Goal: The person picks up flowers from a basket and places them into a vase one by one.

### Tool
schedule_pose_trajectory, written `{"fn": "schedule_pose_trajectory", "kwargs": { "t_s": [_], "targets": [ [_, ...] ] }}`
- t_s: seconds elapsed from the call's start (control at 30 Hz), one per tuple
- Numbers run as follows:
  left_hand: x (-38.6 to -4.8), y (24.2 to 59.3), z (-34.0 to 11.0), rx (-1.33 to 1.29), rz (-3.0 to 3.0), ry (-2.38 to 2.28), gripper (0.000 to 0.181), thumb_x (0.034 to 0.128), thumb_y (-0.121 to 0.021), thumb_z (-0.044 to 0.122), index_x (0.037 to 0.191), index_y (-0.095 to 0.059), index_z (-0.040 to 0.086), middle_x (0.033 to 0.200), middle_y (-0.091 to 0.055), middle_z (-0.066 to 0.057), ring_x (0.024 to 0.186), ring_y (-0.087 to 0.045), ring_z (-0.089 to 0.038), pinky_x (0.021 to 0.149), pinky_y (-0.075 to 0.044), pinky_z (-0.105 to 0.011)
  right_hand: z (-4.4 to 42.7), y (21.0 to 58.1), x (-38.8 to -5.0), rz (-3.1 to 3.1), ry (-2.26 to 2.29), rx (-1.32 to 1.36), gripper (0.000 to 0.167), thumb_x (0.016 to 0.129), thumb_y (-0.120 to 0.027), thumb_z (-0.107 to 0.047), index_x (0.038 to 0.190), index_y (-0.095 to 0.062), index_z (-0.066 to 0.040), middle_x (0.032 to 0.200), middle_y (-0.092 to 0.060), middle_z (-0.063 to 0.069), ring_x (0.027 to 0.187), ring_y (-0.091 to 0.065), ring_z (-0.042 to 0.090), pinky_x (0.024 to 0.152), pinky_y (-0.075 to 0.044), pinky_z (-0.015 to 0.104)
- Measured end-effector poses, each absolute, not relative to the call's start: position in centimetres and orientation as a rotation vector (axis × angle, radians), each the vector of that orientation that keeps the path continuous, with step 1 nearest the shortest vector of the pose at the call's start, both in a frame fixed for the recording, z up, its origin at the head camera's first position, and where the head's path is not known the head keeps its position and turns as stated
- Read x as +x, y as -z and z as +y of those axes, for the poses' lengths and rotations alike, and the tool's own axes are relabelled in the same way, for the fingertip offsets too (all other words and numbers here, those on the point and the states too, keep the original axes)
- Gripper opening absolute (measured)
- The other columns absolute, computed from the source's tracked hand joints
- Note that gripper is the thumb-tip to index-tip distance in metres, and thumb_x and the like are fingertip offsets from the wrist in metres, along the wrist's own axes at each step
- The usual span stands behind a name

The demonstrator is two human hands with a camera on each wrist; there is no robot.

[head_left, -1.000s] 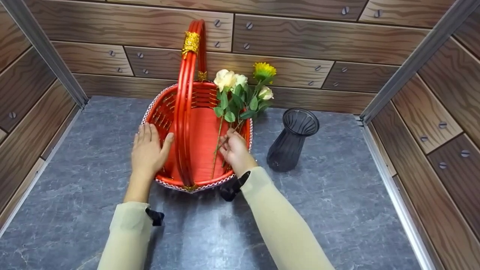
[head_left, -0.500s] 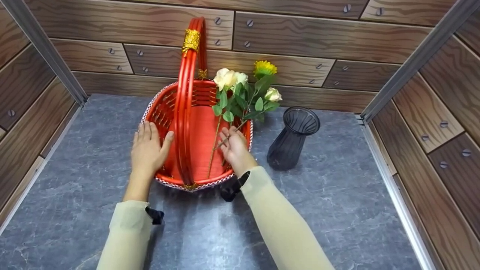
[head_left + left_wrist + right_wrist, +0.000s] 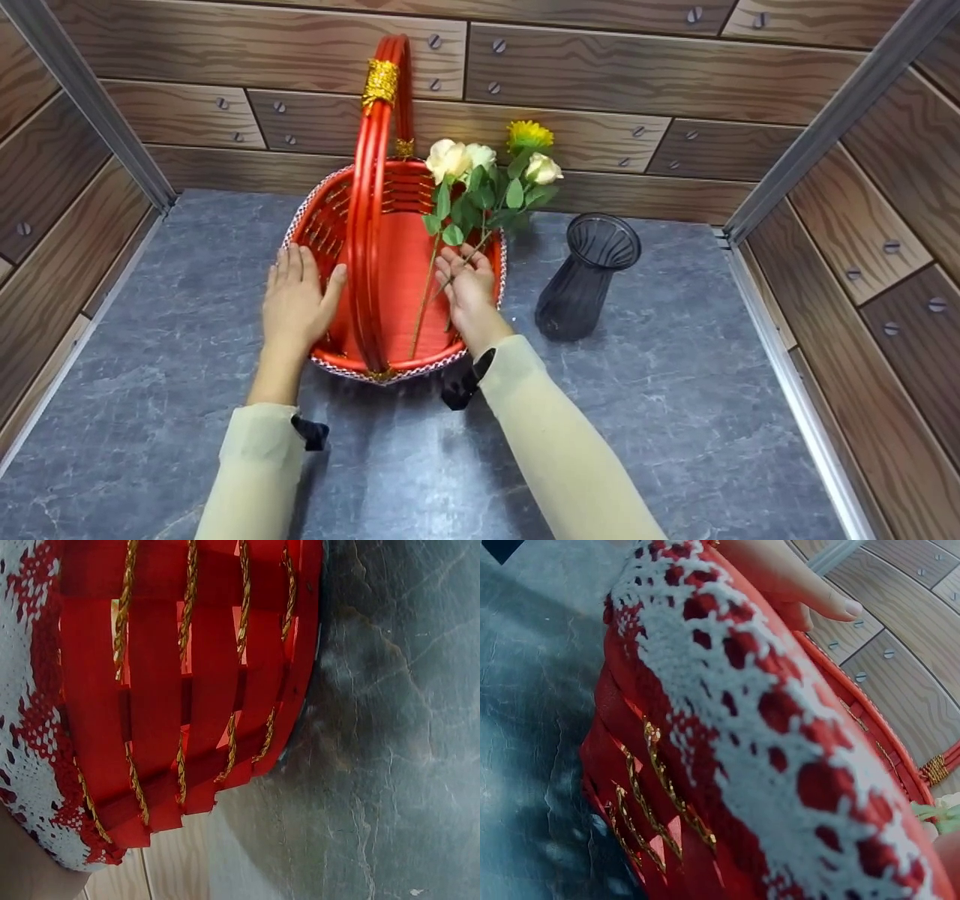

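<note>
A red woven basket (image 3: pixel 409 300) with a tall arched handle (image 3: pixel 367 180) stands on the floor. My left hand (image 3: pixel 292 300) rests on its left rim with straight fingers and the thumb over the inside. My right hand (image 3: pixel 471 292) is inside the right part, palm up, fingers loosely extended. A thin stem crosses these fingers, and no finger visibly curls round it. Artificial flowers lean over the back right rim: pale roses (image 3: pixel 448 160) and a yellow bloom (image 3: pixel 530 135) with green leaves. Another stem (image 3: pixel 421 307) slants down to the basket's bottom.
To the right of the basket a dark ribbed glass vase (image 3: pixel 577 285) stands upright on the grey marbled floor (image 3: pixel 675 390). Wood-patterned walls (image 3: pixel 600 67) with metal edge strips enclose the back and both sides. White lace trim (image 3: pixel 742 742) runs along the basket's rim.
My right hand's fingers have loosened from the stem and spread out. The right-hand rose has shifted right and slightly up; the long stem's lower end moved left. My left hand has stayed put.
</note>
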State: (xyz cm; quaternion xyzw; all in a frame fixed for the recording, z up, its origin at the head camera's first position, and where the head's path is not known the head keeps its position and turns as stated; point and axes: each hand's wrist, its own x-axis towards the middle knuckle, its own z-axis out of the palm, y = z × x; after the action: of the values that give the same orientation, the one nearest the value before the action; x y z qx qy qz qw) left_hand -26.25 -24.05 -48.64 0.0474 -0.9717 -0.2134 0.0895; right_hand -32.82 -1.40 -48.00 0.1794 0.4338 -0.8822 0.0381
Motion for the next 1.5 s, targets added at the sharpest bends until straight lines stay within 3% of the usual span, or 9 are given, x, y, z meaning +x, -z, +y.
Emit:
{"fn": "schedule_pose_trajectory", "kwargs": {
  "t_s": [0.53,0.77,1.5],
  "targets": [
    [-26.3,48.7,-24.0,0.149,-2.893,0.614,0.088,0.1031,-0.02,0.062,0.153,-0.021,-0.011,0.161,-0.014,-0.03,0.152,-0.009,-0.044,0.124,-0.006,-0.054,-1.0,47.7,-32.4,1.265,2.766,0.441,0.04,0.1,-0.038,0.011,0.139,-0.043,0.002,0.141,-0.053,0.027,0.131,-0.054,0.039,0.109,-0.045,0.044],
    [-26.5,48.8,-23.7,0.148,-2.89,0.596,0.085,0.1039,-0.025,0.058,0.152,-0.023,-0.011,0.161,-0.016,-0.03,0.152,-0.009,-0.043,0.124,-0.006,-0.054,-0.3,47.2,-32.1,1.221,2.812,0.318,0.031,0.104,-0.038,0.004,0.135,-0.042,0.006,0.142,-0.05,0.03,0.134,-0.049,0.043,0.111,-0.042,0.045],
    [-26.4,48.7,-24.0,0.151,-2.902,0.56,0.082,0.1044,-0.028,0.055,0.152,-0.025,-0.012,0.161,-0.017,-0.031,0.151,-0.011,-0.045,0.123,-0.008,-0.055,3.1,44.4,-30.7,1.182,2.756,0.228,0.02,0.103,-0.04,0.004,0.12,-0.051,-0.001,0.145,-0.049,0.03,0.135,-0.048,0.042,0.107,-0.047,0.043]
  ]
}}
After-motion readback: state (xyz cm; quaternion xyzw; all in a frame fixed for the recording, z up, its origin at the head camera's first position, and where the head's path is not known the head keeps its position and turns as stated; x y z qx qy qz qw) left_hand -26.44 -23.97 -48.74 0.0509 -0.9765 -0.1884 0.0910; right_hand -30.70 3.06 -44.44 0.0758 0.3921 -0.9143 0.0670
